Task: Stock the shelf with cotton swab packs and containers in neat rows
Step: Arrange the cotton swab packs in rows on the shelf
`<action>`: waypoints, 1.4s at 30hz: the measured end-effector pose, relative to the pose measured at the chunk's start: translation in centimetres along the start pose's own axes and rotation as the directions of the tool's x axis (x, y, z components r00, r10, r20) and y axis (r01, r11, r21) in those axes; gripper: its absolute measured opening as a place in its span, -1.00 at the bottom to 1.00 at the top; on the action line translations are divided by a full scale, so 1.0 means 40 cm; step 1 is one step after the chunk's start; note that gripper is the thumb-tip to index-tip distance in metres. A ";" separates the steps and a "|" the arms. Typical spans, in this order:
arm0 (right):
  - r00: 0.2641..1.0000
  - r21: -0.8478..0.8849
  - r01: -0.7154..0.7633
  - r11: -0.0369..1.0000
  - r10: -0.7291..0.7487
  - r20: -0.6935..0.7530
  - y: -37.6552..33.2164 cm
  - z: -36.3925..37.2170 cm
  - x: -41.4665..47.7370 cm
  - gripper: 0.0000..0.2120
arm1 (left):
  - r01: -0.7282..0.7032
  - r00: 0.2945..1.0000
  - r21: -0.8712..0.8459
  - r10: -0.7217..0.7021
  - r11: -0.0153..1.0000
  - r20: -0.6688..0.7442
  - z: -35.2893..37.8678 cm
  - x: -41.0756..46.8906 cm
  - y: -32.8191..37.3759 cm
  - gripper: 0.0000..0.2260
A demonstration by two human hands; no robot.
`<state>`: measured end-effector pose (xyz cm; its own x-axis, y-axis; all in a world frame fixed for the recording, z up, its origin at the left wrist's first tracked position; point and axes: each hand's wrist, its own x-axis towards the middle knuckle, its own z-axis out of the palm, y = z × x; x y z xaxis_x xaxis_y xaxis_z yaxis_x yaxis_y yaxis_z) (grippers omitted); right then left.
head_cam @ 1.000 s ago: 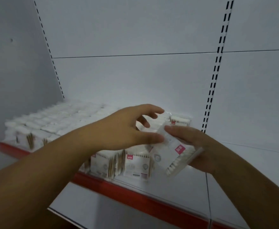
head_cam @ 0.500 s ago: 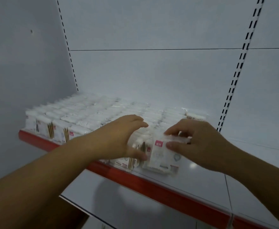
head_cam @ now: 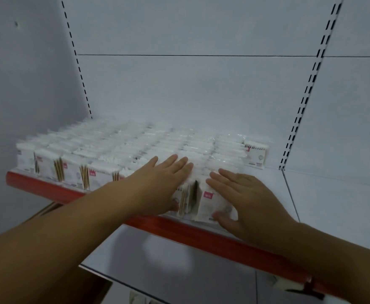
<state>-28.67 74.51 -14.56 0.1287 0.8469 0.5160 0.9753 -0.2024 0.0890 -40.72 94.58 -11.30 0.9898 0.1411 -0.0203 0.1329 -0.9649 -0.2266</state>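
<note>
Shelf: a white metal shelf (head_cam: 324, 194) with a red front strip (head_cam: 201, 235). Its right part is bare.
Room: pale grey back panels (head_cam: 190, 91), with a slotted upright (head_cam: 304, 102) on the right and another on the left. The light is dim.
Cotton swab packs: clear packs of white-tipped, wooden-stemmed swabs (head_cam: 118, 150) stand upright in tight rows. They fill the shelf's left and middle from the strip to the back panel. Each front label is white with a small pink mark.
Front pack: one pack (head_cam: 210, 201) stands at the strip, at the right end of the front row. A narrow dark gap separates it from its left neighbour.
Your left hand: your left hand (head_cam: 160, 185) lies flat on the pack tops, fingers straight and pressed together.
Your right hand: your right hand (head_cam: 245, 205) rests on the front pack. The fingers are straight and slightly spread, and the thumb touches the label.
Around: a lone pack (head_cam: 256, 155) stands at the back right corner of the block, and a lower white shelf (head_cam: 179, 270) sits beneath.
In the way: your hands and forearms hide several front packs.
</note>
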 end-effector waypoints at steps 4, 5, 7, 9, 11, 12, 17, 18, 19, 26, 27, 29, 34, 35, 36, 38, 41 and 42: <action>1.000 -0.051 -0.007 0.999 0.007 -0.006 -0.045 0.017 0.018 -0.42 | 0.007 1.000 0.025 -0.007 1.000 -0.024 0.000 0.001 0.006 -0.16; 1.000 -0.056 -0.019 0.998 0.019 -0.005 -0.050 0.019 0.018 -0.43 | 0.012 0.999 0.035 -0.011 0.999 -0.032 0.001 0.000 0.007 -0.17; 0.999 -0.078 -0.029 0.997 0.031 0.017 -0.053 0.020 0.012 -0.42 | 0.014 0.999 0.047 -0.012 0.999 -0.034 0.003 0.000 0.010 -0.16; 0.996 -0.067 -0.025 0.997 0.030 0.080 -0.058 0.021 0.008 -0.38 | 0.009 1.000 0.044 -0.009 0.999 -0.008 -0.003 0.000 0.010 -0.14; 0.986 0.045 -0.069 0.997 0.061 0.153 -0.059 0.023 0.008 -0.31 | 0.016 0.999 -0.034 -0.015 0.999 0.038 -0.023 -0.002 0.005 -0.06; 0.981 0.139 -0.120 0.983 0.096 0.166 -0.058 0.020 0.008 -0.31 | 0.020 0.999 -0.083 -0.016 0.996 0.049 -0.033 -0.004 0.005 -0.02; 0.779 0.665 -0.480 0.572 0.627 0.023 0.015 -0.014 0.036 -0.57 | -0.096 0.993 -0.045 0.093 0.994 -0.075 -0.053 0.018 0.069 0.03; 0.700 0.708 -0.558 0.434 0.704 0.120 0.042 -0.006 0.054 -0.58 | -0.115 0.992 -0.020 0.114 0.993 -0.062 -0.056 0.033 0.091 0.04; 0.632 0.734 -0.620 0.279 0.731 0.256 0.064 0.009 0.074 -0.55 | -0.127 0.991 0.006 0.127 0.992 -0.037 -0.058 0.048 0.110 0.05; 0.572 0.773 -0.626 -0.104 0.613 0.545 0.092 0.101 0.146 -0.58 | -0.126 0.987 -0.030 0.128 0.992 0.100 -0.049 0.099 0.108 0.09; 0.574 0.763 -0.640 -0.092 0.602 0.555 0.093 0.100 0.147 -0.53 | -0.127 0.986 -0.016 0.128 0.992 0.105 -0.049 0.100 0.107 0.08; 0.591 0.738 -0.673 -0.056 0.559 0.582 0.103 0.088 0.136 -0.47 | -0.130 0.984 0.009 0.128 0.991 0.125 -0.059 0.099 0.110 0.08; 0.662 0.374 -0.750 0.546 0.607 0.440 0.219 -0.059 0.052 -0.46 | -0.040 0.976 0.011 0.037 0.999 0.215 -0.161 0.113 0.123 -0.07; 0.665 0.248 -0.741 0.624 0.631 0.398 0.263 -0.108 0.018 -0.43 | -0.026 0.984 0.040 0.019 0.999 0.175 -0.192 0.126 0.134 -0.13; 0.673 0.114 -0.716 0.688 0.639 0.373 0.310 -0.158 -0.024 -0.39 | -0.022 0.993 0.070 0.013 0.997 0.114 -0.223 0.147 0.152 -0.17; 0.681 -0.258 -0.582 0.771 0.636 0.364 0.391 -0.271 -0.124 -0.37 | -0.039 0.999 0.062 0.040 0.997 -0.006 -0.280 0.210 0.211 -0.26; 0.673 -0.649 -0.351 0.675 0.664 0.325 0.473 -0.444 -0.292 -0.38 | -0.095 0.995 -0.006 0.094 0.995 -0.038 -0.378 0.323 0.366 -0.28; 0.652 -0.689 -0.357 0.630 0.697 0.300 0.488 -0.501 -0.353 -0.38 | -0.114 0.993 -0.013 0.114 0.993 -0.036 -0.412 0.359 0.440 -0.28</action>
<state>-15.06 48.76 -3.02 0.8172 0.5583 0.1431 0.4450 -0.7689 0.4590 -23.31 75.98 0.45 0.9997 0.0222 -0.0109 0.0195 -0.9776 -0.2097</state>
